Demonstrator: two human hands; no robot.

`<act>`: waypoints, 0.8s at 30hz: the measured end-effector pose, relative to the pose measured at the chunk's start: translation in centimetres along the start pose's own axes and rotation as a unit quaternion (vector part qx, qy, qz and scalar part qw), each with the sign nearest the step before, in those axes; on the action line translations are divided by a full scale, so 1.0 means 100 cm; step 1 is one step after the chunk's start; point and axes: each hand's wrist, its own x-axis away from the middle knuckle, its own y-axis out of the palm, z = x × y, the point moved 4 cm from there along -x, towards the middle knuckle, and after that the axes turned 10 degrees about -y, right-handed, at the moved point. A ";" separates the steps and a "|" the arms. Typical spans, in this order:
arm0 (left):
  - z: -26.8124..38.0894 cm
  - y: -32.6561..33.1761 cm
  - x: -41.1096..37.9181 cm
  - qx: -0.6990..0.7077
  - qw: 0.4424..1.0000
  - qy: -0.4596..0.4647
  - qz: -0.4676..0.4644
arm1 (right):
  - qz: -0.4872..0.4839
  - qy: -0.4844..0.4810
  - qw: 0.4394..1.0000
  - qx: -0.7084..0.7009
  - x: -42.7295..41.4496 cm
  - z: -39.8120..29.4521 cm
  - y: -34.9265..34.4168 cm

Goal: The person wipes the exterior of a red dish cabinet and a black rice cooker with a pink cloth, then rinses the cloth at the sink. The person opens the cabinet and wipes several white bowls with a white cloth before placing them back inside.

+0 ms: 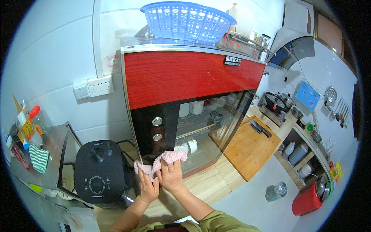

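A pink textured cloth [172,157] lies against the lower left front of a red and black sterilizing cabinet [188,75]. Its left end is under the fingers of my left hand [148,187], near the cabinet's metal edge. My right hand [171,176] presses the cloth's middle part on the black panel, below two round knobs. Both hands are close together with fingers stretched out; the fingertips are partly hidden by the cloth. Behind the cabinet's glass door, cups stand on wire racks, with a white cup [192,146] low down near the cloth.
Left of my hands stands a black countertop appliance [100,171]. A blue plastic basket [188,21] sits on the cabinet. To the right, a wooden cutting board [249,148] bears a cleaver [261,128]. A metal shelf [55,156] with packets is at the far left.
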 end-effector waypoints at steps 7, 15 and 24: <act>0.014 0.014 -0.006 -0.179 0.971 0.157 -0.017 | 0.012 0.035 0.999 -0.024 0.018 0.013 0.004; 0.080 0.065 -0.066 -0.241 0.912 0.305 -0.129 | 0.108 0.142 0.983 0.041 0.025 0.116 -0.015; 0.057 0.195 -0.028 -0.246 0.840 0.404 -0.266 | 0.173 0.444 0.877 -0.065 0.162 0.214 0.018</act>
